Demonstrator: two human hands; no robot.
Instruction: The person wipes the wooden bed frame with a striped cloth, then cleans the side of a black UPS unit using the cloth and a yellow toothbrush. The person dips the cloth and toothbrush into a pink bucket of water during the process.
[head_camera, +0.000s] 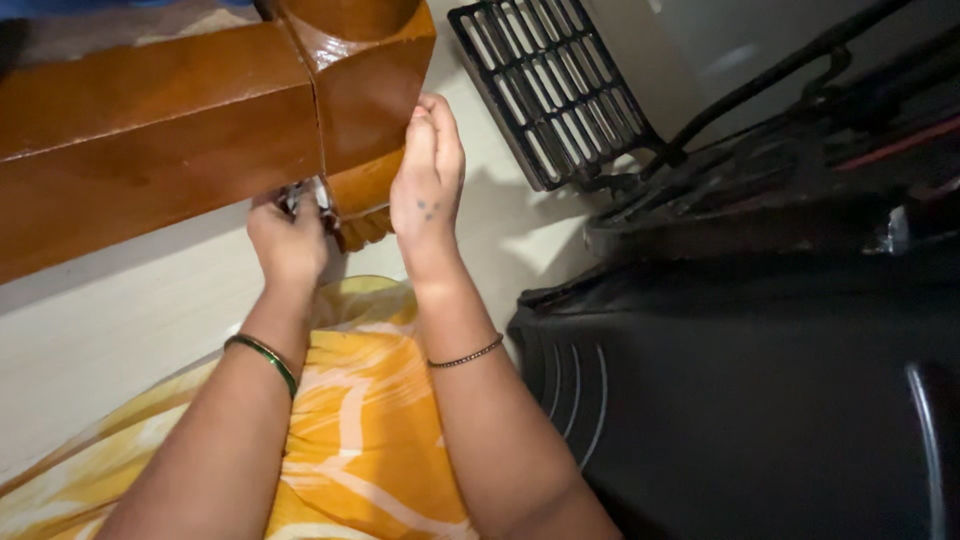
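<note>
The left hand (288, 238) is curled narrow under the wooden rail (150, 140), its fingers closed around a small metal piece (303, 196) at the joint; what that piece is cannot be told, since the fingers hide most of it. The right hand (428, 180) lies flat and fairly open against the side of the wooden leg (365, 90), fingers together and pointing up along the wood, holding nothing.

The leg stands at the top middle of the view, its long axis running from the top edge down toward the hands, ending in a rounded foot (362, 205) between the 2 hands. The rail meets it from the left, its long axis running sideways and slightly tilted.

A green bangle (262, 355) circles the left wrist, a thin beaded bracelet (466, 353) the right. Yellow patterned cloth (350, 440) lies below the arms. A black grille (545, 90) rests on the pale floor (100, 330) to the right.
</note>
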